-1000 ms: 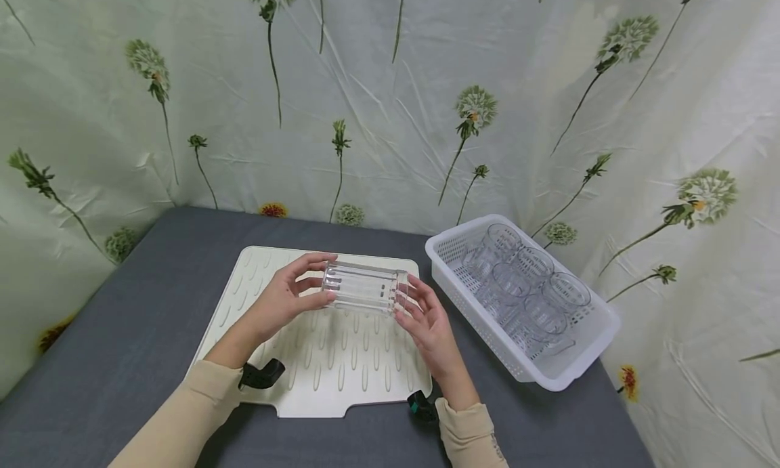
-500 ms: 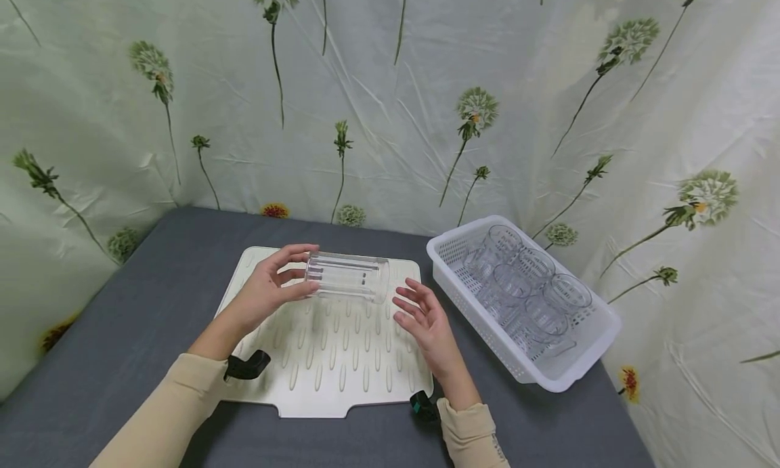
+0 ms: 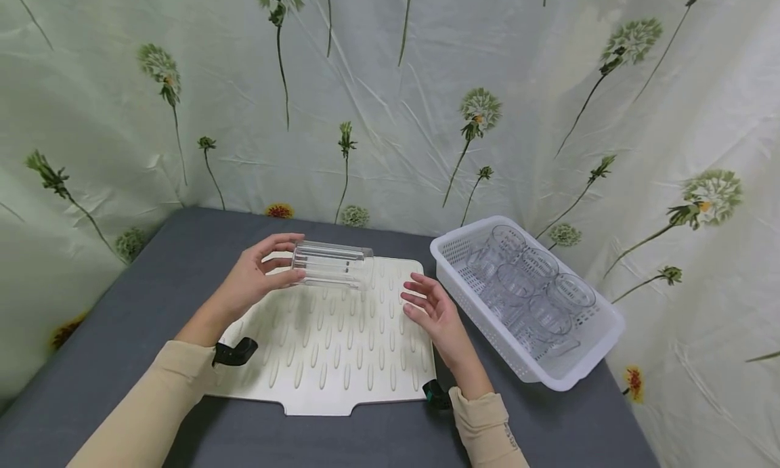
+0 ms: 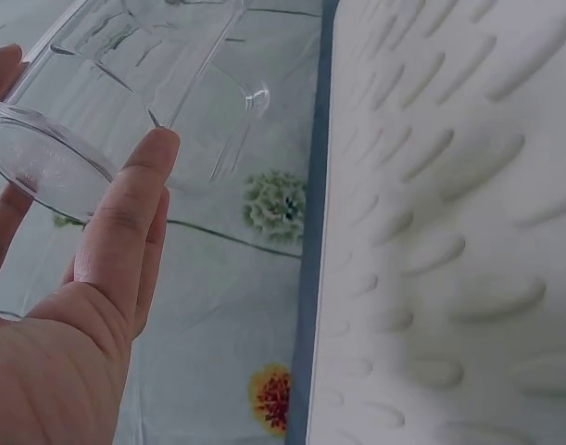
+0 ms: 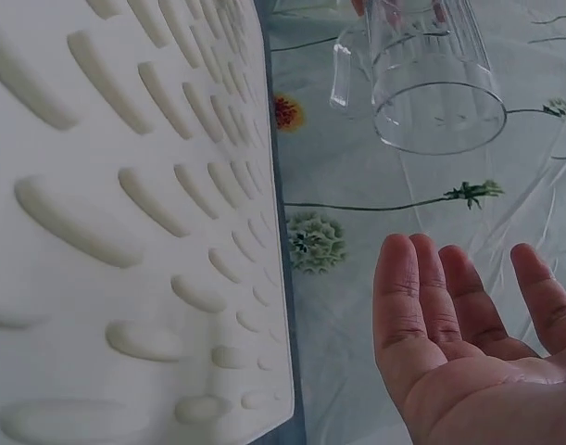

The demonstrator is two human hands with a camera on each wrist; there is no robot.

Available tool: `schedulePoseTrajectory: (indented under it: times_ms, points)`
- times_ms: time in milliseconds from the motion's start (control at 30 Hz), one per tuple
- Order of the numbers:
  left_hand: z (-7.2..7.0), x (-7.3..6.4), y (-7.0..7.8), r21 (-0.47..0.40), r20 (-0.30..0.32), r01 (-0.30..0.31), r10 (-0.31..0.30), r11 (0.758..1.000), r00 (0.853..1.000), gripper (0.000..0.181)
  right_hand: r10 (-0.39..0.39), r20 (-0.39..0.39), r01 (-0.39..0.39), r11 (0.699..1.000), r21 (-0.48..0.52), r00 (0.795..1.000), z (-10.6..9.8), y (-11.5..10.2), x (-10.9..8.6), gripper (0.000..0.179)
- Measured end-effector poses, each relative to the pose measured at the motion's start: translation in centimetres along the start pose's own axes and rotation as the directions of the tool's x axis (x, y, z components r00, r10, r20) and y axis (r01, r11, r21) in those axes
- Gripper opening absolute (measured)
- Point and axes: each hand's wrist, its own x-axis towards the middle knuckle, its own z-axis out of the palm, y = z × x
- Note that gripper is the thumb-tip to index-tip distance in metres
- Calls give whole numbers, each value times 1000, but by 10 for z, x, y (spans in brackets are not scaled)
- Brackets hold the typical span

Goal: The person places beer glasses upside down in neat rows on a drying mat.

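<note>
A clear glass mug (image 3: 334,266) lies sideways in the air above the back of a white draining board (image 3: 329,390). My left hand (image 3: 251,278) grips the mug by its base end, with thumb and fingers on either side. The mug's handle (image 5: 342,74) shows in the right wrist view, and its open rim points toward my right hand (image 3: 443,322). That hand is held over the board's right edge, apart from the mug, its fingers loosely spread and holding nothing. Close up in the left wrist view, the mug's round base (image 4: 46,167) sits between thumb and fingers.
On the right, a white perforated plastic basket (image 3: 530,370) holds several clear glass mugs (image 3: 518,278). Raised oval ridges cover the draining board. A dark grey cloth (image 3: 146,278) covers the table, and a flower-print curtain (image 3: 396,116) hangs behind it.
My right hand has let go of the mug's rim end. My left hand has carried the mug left and slightly farther back, while the right hand stays near the same spot.
</note>
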Motion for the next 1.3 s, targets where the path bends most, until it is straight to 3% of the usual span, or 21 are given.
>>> schedulePoseTrajectory:
  times_ms: [300,600,800,967,1300]
  points:
    - [-11,0,-1,38,-5,-2,2,999,1000,63,11,20,-10,997,-75,1000,-12,-4,5,65]
    - [-22,-1,1,150,-23,18,-15,989,1000,69,-26,28,31,982,-186,999,-21,-11,13,64]
    - [-29,-2,4,188,-30,21,-16,982,999,69,-60,15,62,983,-170,998,-29,-18,16,62]
    - [-33,-3,6,193,-36,36,-30,981,999,72,-35,8,36,990,-136,999,-37,-25,18,63]
    - [-43,-3,9,206,-37,40,-33,978,999,68,-45,45,54,972,-229,998,-52,-37,21,64]
